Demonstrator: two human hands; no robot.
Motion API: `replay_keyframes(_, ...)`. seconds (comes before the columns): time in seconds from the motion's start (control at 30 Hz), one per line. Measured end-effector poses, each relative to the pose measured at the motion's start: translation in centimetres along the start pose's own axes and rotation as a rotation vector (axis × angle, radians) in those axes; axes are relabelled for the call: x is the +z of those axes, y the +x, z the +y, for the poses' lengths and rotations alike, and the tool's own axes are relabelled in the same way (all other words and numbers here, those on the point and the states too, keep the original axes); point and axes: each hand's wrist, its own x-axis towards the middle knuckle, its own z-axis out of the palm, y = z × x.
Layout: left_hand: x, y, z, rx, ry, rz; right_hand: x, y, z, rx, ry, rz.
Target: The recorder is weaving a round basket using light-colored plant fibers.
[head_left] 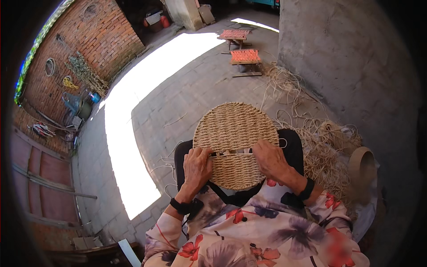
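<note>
Head view: left hand (197, 165) and right hand (270, 159) grip a round woven straw mat (235, 129) at a slot across its middle, fingers clamped on it. Mat rests on lap. Loose straw cord (321, 151) lies right.

Counting in progress: one round woven straw mat (235, 133), two hands gripping it, two low orange-topped woven stools (245, 56), two black wristbands (180, 206).
</note>
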Motion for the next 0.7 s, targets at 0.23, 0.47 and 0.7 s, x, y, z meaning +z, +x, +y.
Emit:
replay_keyframes(0.23, 0.3, -0.3, 0.8, 0.086, -0.002, 0.023, -0.2, 0.2, -0.9, -0.013, 0.019, 0.087)
replay_keyframes(0.47, 1.3, -0.1, 1.0, 0.148, -0.035, -0.051, 0.6, -0.4, -0.4, 0.011, 0.066, 0.081)
replay_keyframes(0.7, 1.9, 0.5, 2.5, 0.205, -0.041, -0.023, 0.6, -0.3, -0.1, -0.001, 0.103, 0.118)
